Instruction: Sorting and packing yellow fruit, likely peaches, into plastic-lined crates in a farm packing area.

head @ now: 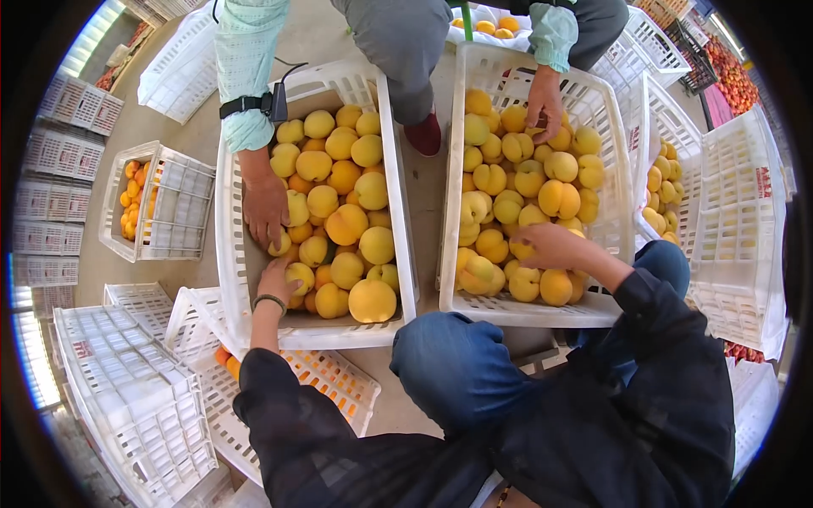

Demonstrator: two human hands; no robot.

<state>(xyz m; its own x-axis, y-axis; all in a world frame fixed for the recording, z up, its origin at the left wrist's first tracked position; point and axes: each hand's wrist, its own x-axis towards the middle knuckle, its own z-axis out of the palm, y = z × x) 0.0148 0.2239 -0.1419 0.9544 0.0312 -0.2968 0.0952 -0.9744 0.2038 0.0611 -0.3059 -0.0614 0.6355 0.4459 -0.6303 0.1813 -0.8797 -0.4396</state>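
Inside the left white plastic crate [401,254], my left hand [277,284] has its fingers and thumb around a yellow peach [301,279] near the crate's left side. Many more yellow and orange peaches [347,224] fill that crate, with brown lining along the wall. My right hand [545,246] reaches into the right white plastic crate [450,254]. Its fingers curl over a yellow peach [521,250] on the heap; the hand partly hides the fruit, and I cannot tell whether it is lifted.
Opposite me, a co-worker's hands [265,206] [545,101] are in both crates, one close to my left hand. A crate of orange fruit [184,197] stands left. Overturned white crates [133,394] lie at lower left. More crates [730,228] stand right, beside peaches [664,184].
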